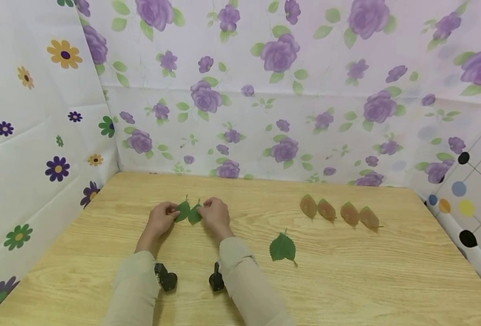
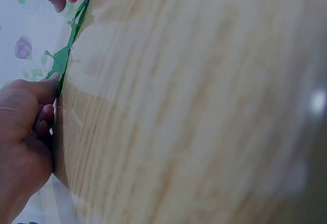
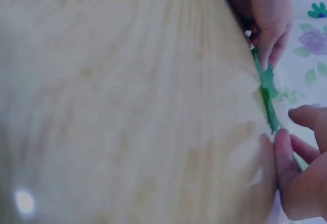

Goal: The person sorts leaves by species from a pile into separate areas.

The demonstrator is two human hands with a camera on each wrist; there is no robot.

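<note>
Two serrated green leaves lie side by side on the table, stems pointing away. At the outer edge of the left green leaf [image 1: 182,211], my left hand [image 1: 161,218] pinches it, the thumb [image 2: 50,81] on top. My right hand [image 1: 217,216] touches the edge of the right green leaf [image 1: 194,214] with a fingertip. In the right wrist view its thumb and forefinger stand apart. Both wrist views show the leaves nearly edge-on, low against the wood.
Right of my hands, overlapping green leaves [image 1: 282,247] lie on the wooden table [image 1: 240,299]. Farther right, several reddish-brown leaves [image 1: 349,214] form a row. Black devices [image 1: 167,278] sit at my wrists. A floral sheet [image 1: 248,131] hangs behind the table, with patterned sheets at both sides.
</note>
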